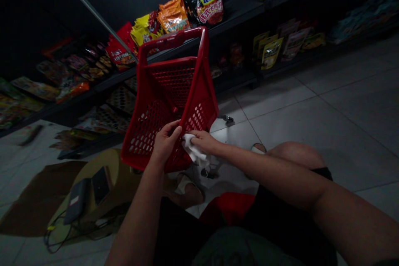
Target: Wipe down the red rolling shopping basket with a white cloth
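Observation:
A red plastic shopping basket (170, 91) with perforated walls and a red handle is tipped on its side in front of me. My left hand (164, 141) grips its lower corner, fingers wrapped over the rim. My right hand (204, 141) presses a crumpled white cloth (195, 152) against the basket's outer wall, right beside the left thumb. I am seated, with my bare knee (293, 153) to the right.
Dark shelves with snack bags (174, 14) run along the back. A round low stool (102, 183) at the lower left carries two dark devices with cables. A brown cardboard sheet (34, 199) lies on the white tiled floor. A sandalled foot (188, 189) rests below the basket.

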`<state>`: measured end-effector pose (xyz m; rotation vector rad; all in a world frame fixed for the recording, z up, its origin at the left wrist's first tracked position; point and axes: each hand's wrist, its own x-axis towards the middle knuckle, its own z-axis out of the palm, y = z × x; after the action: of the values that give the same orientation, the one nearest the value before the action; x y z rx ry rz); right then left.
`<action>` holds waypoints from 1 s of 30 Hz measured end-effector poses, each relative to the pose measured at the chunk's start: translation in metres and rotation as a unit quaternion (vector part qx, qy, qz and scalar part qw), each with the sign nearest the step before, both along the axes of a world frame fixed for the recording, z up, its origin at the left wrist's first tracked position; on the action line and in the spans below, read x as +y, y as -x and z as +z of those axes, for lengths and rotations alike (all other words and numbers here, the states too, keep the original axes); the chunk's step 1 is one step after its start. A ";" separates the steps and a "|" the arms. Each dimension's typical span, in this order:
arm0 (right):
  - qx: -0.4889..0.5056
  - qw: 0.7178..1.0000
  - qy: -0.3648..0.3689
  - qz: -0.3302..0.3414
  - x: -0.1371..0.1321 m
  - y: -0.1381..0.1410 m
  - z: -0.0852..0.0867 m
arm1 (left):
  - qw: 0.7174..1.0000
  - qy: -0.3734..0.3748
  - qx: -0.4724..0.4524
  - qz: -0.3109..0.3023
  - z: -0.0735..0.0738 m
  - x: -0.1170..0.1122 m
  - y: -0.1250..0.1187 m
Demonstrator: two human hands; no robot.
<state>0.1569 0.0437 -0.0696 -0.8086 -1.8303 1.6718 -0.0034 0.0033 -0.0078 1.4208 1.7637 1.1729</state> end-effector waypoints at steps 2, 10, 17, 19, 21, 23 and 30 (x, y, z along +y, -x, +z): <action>0.055 0.982 0.178 0.012 0.005 -0.002 -0.003 | 1.000 0.008 -0.026 0.000 0.000 0.001 0.000; 0.017 0.997 -0.067 0.032 0.012 -0.030 -0.030 | 0.999 0.018 -0.049 0.001 -0.001 0.000 0.000; -0.153 0.949 -0.275 0.031 -0.003 -0.016 -0.030 | 0.998 0.020 -0.057 -0.010 -0.005 -0.003 0.004; -0.118 0.967 -0.227 0.013 -0.003 -0.007 -0.030 | 0.999 0.015 -0.049 -0.010 -0.005 -0.003 0.005; -0.055 0.990 -0.130 0.013 0.000 0.001 -0.030 | 0.999 0.014 -0.049 -0.005 -0.005 -0.002 0.006; -0.007 1.000 -0.002 0.024 0.003 0.005 -0.029 | 0.998 0.017 -0.055 -0.002 -0.003 -0.001 0.007; 0.070 0.992 0.101 0.003 -0.005 -0.013 -0.022 | 0.997 0.017 -0.073 -0.018 -0.004 0.003 0.007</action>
<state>0.1694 0.0383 -0.0918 -0.7453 -1.5896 1.8902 -0.0101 0.0062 -0.0117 1.3087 1.6433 1.1912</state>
